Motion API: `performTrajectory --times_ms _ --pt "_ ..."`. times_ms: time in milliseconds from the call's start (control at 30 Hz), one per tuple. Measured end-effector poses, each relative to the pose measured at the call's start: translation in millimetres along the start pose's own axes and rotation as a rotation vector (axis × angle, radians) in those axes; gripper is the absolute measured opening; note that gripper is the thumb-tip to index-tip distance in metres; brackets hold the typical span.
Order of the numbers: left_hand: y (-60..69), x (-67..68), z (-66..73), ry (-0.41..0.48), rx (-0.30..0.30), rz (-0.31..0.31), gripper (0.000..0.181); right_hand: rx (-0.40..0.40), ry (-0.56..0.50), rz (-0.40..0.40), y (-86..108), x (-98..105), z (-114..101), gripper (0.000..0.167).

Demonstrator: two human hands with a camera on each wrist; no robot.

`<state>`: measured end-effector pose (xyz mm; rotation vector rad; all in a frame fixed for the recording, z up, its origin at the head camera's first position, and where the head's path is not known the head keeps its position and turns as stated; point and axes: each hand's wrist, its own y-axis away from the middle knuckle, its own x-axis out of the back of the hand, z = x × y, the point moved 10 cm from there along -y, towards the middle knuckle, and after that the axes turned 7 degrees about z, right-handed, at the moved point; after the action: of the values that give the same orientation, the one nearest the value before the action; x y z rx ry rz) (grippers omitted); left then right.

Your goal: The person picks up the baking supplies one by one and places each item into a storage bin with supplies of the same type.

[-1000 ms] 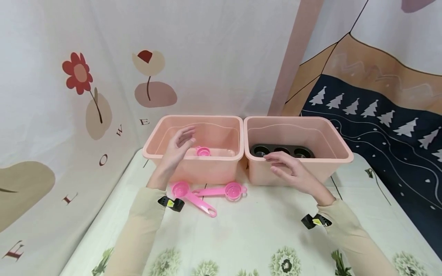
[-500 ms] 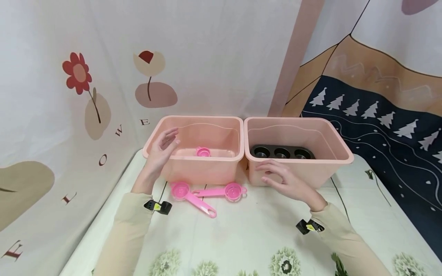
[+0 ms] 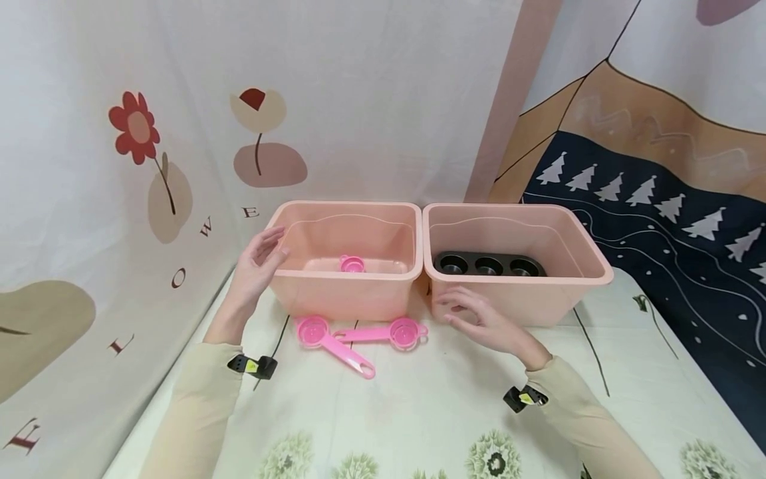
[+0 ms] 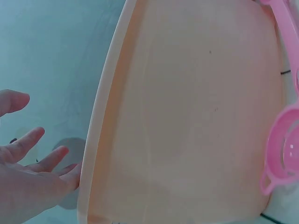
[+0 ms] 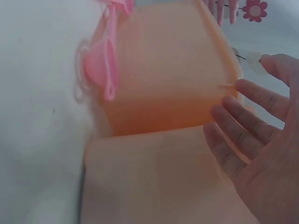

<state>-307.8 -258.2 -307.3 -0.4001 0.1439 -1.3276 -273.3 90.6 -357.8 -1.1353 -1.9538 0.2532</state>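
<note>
My left hand (image 3: 253, 266), fingers loosely bent and holding nothing, is at the left end of the left pink bin (image 3: 347, 293); whether it touches the rim I cannot tell. In the left wrist view the fingers of that hand (image 4: 37, 172) spread beside the bin's rim (image 4: 96, 121). My right hand (image 3: 481, 320) hovers empty in front of the right pink bin (image 3: 514, 213), its fingers relaxed. Inside the left bin lies a small pink cup (image 3: 352, 264). A dark muffin tin (image 3: 500, 264) with several round wells rests in the right bin.
Two pink long-handled scoops lie on the table before the left bin, one slanting toward the front (image 3: 347, 354), the other lying sideways (image 3: 404, 332). The bins stand side by side against a hanging printed cloth (image 3: 371, 100). A flowered cloth (image 3: 419, 412) covers the table.
My left hand has moved left, from above the left bin to its left end. My right hand has drifted left and toward me. The bins and scoops look unmoved.
</note>
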Motion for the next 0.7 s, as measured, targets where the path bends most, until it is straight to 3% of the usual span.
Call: performTrajectory --times_ms 233,500,700 --pt "0.5 19.2 -3.0 -0.064 -0.003 0.037 0.053 -0.111 -0.041 -0.040 6.2 -15.8 18.8 0.034" --pt "1.0 36.3 -10.8 -0.044 0.014 0.106 0.049 -0.195 -0.062 -0.050 13.0 -31.1 40.1 0.034" --pt "4.4 47.9 -16.9 -0.048 0.025 0.139 0.047 -0.174 -0.040 -0.030 14.5 -40.9 46.9 0.034"
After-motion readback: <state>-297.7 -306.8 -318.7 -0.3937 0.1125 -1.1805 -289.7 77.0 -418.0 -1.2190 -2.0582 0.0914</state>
